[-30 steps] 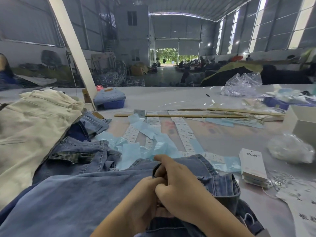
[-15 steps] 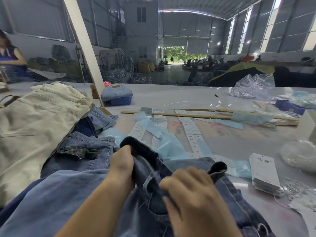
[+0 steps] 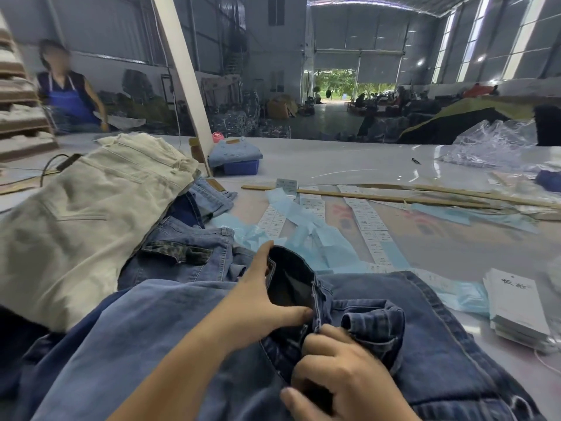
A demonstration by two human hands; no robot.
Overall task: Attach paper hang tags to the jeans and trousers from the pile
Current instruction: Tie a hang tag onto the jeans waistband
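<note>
1. Lying across the near edge of the table (image 3: 349, 165), the dark blue jeans (image 3: 440, 338) are seen with the waistband turned away from the camera and the legs running back toward the viewer, so the long axis is roughly near-to-far.
2. The denim is mid to dark blue with paler stitching; the waist is folded open, so that the dark inner lining is shown, and a belt loop is bunched up just right of the fly.
3. The open waistband is held by the left hand (image 3: 258, 302): the thumb is spread upward along the rim, and the fingers are curled round the fabric at the fly.
4. The fly edge is pinched by the right hand (image 3: 337, 369), whose fingers are bent tightly on the cloth; whether anything else is held inside the grip cannot be told.
5. A lighter blue pair (image 3: 136, 344) is spread under the left forearm, touching the dark pair.
6. Cream trousers (image 3: 79, 214) are piled to the left, with more jeans (image 3: 182, 253) beside them.
7. A stack of white hang tags (image 3: 516, 302) is placed on the table just right of the jeans.
8. Strips of printed labels (image 3: 370, 220) and pale blue paper (image 3: 303, 235) are laid beyond the waistband, with wooden sticks (image 3: 364, 196) across their far ends.
</note>
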